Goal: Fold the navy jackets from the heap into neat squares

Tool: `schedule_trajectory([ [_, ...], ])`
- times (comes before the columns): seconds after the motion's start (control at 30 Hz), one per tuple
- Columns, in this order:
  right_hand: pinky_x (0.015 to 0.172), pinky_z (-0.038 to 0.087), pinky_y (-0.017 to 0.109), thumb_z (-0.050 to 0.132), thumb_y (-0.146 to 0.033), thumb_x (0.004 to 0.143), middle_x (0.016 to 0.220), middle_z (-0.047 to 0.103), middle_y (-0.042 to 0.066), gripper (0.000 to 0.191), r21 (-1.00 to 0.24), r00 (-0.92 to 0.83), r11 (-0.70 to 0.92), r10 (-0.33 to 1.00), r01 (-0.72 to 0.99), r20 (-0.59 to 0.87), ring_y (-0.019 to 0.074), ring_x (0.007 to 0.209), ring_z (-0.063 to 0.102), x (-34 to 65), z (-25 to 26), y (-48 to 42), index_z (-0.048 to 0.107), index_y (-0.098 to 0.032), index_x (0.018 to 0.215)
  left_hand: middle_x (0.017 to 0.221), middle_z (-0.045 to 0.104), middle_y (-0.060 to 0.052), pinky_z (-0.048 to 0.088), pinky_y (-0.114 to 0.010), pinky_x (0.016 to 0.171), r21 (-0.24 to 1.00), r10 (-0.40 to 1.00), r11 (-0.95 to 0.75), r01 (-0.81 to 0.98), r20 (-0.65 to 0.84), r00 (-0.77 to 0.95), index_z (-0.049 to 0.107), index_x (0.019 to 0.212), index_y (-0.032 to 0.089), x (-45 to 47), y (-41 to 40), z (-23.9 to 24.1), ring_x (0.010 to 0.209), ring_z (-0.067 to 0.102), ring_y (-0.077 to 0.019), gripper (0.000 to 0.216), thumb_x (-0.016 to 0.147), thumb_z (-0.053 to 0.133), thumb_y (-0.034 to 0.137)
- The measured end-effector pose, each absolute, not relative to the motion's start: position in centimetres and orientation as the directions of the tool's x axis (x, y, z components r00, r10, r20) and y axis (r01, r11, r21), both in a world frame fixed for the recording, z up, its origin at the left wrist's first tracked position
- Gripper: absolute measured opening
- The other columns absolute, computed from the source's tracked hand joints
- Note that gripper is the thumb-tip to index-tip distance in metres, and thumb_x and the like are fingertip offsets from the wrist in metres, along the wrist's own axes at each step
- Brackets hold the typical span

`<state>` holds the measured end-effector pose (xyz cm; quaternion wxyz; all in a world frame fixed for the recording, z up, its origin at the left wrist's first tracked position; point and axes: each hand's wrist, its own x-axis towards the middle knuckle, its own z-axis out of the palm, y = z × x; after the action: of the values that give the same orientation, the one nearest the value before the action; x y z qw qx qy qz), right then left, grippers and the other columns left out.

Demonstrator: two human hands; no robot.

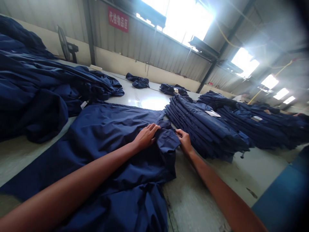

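A navy garment [113, 129] lies spread on the tabletop [190, 190], its edge pinched between the fingers of the left hand [146, 136] and the right hand [185, 141]. It looks light, soft and slightly slippery, best held by that edge. Beyond sit stacked clothes [205, 125] and a fan [72, 49].

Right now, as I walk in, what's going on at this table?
A person is handling a dark blue piece of cloth spread across the table. The left hand is on the cloth near its right-hand end, and the right hand pinches its edge there. Just beyond the right hand lies a layered stack of blue cloth; off to the left is a loose, rumpled heap of blue cloth.
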<state>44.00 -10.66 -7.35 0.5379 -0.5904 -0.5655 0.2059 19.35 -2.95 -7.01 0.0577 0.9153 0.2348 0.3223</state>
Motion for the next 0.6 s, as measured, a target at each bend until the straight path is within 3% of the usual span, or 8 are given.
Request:
schedule_trajectory([
  [0.13,0.083,0.057,0.038,0.072,-0.053,0.079,0.095,0.079,0.008,0.042,-0.865,0.394,0.211,0.824,0.455,0.408,0.0271,0.089,0.072,47.0,-6.6,-10.7,0.077,-0.017,0.1,0.13,0.062,-0.01,0.048,-0.042,0.101,0.252,0.48,-0.874,0.416,0.584,0.654,0.054,0.131,0.022,19.4,-3.1,-7.1,0.118,0.059,-0.0263,0.027,0.106,0.045,0.023],
  [0.3,0.088,0.056,0.045,0.066,-0.063,0.084,0.098,0.08,0.011,0.055,-0.78,0.469,0.199,0.702,0.593,0.536,0.031,0.091,0.071,48.2,-5.5,-11.2,0.078,-0.015,0.107,0.126,0.065,-0.009,0.047,-0.042,0.1,0.291,0.5,-0.862,0.414,0.613,0.611,0.056,0.129,0.022,19.5,-3.1,-7.2,0.115,0.063,-0.0253,0.03,0.113,0.033,0.034],
  [0.37,0.094,0.055,0.048,0.063,-0.066,0.086,0.105,0.08,0.014,0.058,-0.722,0.396,0.229,0.709,0.653,0.583,0.0339,0.099,0.072,47.0,-5.1,-11.6,0.079,-0.015,0.107,0.131,0.063,-0.01,0.048,-0.043,0.101,0.301,0.489,-0.87,0.391,0.636,0.598,0.053,0.136,0.022,19.5,-3.0,-7.3,0.12,0.062,-0.0266,0.032,0.112,0.038,0.038],
  [0.43,0.102,0.052,0.049,0.063,-0.067,0.088,0.114,0.079,0.014,0.056,-0.703,0.228,0.289,0.808,0.65,0.543,0.0348,0.11,0.071,45.1,-4.8,-12.2,0.08,-0.017,0.108,0.138,0.059,-0.012,0.048,-0.044,0.104,0.292,0.462,-0.885,0.364,0.657,0.596,0.047,0.146,0.023,19.5,-2.9,-7.3,0.126,0.06,-0.0283,0.041,0.109,0.047,0.039],
  [0.53,0.108,0.05,0.048,0.056,-0.064,0.097,0.119,0.079,0.01,0.052,-0.799,-0.033,0.313,0.938,0.513,0.346,0.0317,0.118,0.07,42.5,-4.5,-13.0,0.081,-0.021,0.114,0.144,0.053,-0.012,0.05,-0.044,0.104,0.245,0.422,-0.903,0.352,0.655,0.627,0.042,0.154,0.028,19.4,-2.7,-7.6,0.129,0.058,-0.0297,0.056,0.102,0.061,0.033],
  [0.6,0.107,0.051,0.048,0.051,-0.063,0.101,0.119,0.079,0.009,0.053,-0.858,-0.02,0.287,0.951,0.427,0.308,0.0302,0.116,0.071,41.9,-4.7,-13.1,0.079,-0.022,0.117,0.142,0.054,-0.011,0.051,-0.043,0.102,0.231,0.426,-0.9,0.369,0.639,0.64,0.049,0.146,0.028,19.4,-2.6,-7.7,0.125,0.06,-0.0292,0.05,0.099,0.065,0.029],
])
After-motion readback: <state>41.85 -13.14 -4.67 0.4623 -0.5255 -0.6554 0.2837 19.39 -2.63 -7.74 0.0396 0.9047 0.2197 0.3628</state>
